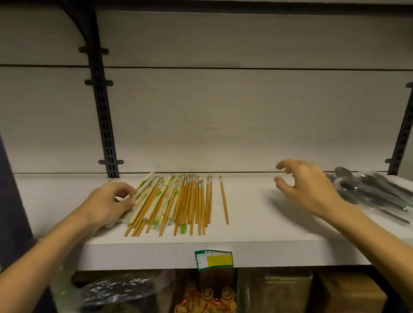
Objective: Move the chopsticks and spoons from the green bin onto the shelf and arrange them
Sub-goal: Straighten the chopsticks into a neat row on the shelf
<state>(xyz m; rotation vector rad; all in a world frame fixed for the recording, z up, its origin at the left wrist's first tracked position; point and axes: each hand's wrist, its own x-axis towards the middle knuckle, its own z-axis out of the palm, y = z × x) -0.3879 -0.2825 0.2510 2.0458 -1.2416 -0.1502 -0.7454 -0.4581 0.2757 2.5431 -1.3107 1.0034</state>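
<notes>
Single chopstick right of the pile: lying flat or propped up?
Lying flat: the lone chopstick rests along the shelf, apart from the pile.

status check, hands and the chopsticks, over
Left hand holds wrapped chopsticks at the pile edge. Right hand open, empty, above the shelf. One stray chopstick lies apart; bagged spoons far right. Nothing in the way.

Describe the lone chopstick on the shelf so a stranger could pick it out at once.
Start at the white shelf bearing the green-and-yellow price label. Left of centre lies a fanned pile of tan wooden chopsticks, some paper-sleeved. Just right of that pile, apart from it and touching nothing, lies the single bare tan wooden chopstick, between the pile and the open right hand.
</notes>
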